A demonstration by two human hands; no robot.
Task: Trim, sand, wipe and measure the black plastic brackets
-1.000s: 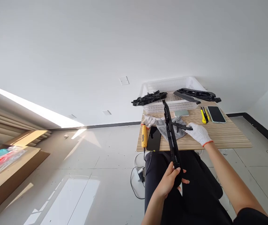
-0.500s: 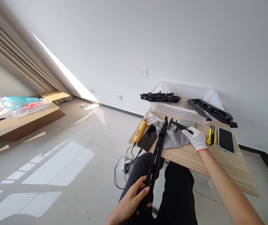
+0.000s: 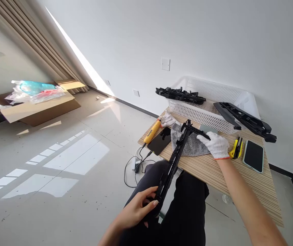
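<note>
My bare left hand (image 3: 140,207) grips the near end of a long black plastic part (image 3: 172,165), which slants away from my lap over the table edge. My right hand (image 3: 215,145), in a white knit glove with an orange cuff, holds a black caliper (image 3: 197,131). The caliper's jaws are at the far end of the plastic part; whether they touch it I cannot tell. Beneath both lies a grey cloth (image 3: 194,145) on the wood-grain table (image 3: 249,184).
On the table are a yellow corded tool (image 3: 152,132), a dark phone (image 3: 159,141), a white glove (image 3: 168,119), a yellow utility knife (image 3: 236,148) and another phone (image 3: 253,156). Behind, a white basket (image 3: 200,112) carries more black parts. A cardboard box (image 3: 51,111) stands left.
The caliper's jaws have moved from beside the plastic part onto its far end. My left hand still grips the part, and the whole view has shifted slightly.
</note>
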